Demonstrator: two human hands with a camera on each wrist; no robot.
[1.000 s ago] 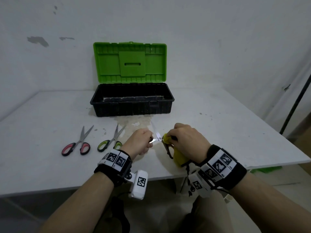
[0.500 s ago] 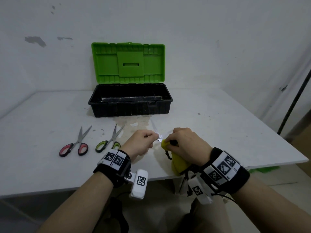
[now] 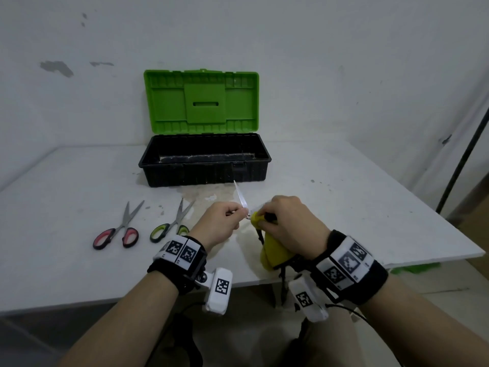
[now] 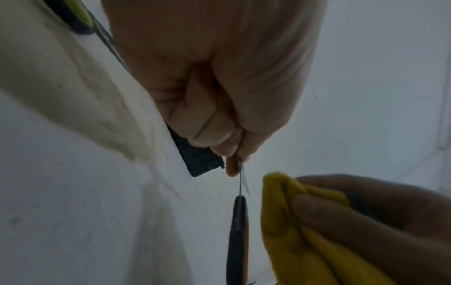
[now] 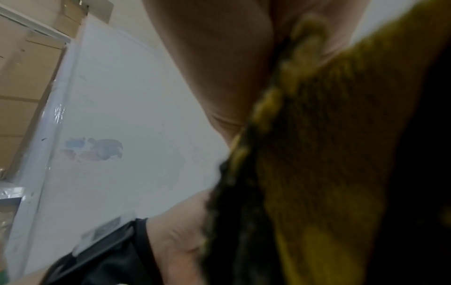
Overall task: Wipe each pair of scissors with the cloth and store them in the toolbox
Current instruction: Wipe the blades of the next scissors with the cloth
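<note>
Pinching scissors [image 3: 241,197] blade: left hand [image 3: 218,225]; right hand [image 3: 290,225] grip clamped on yellow cloth [image 3: 272,250].

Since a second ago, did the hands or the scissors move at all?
A little. The right hand slid the yellow cloth back along the held scissors, off the blades toward the dark handles. The left hand kept pinching the blades, whose tip points at the toolbox. The red-handled scissors and green-handled scissors stayed on the table; the box stayed open.
</note>
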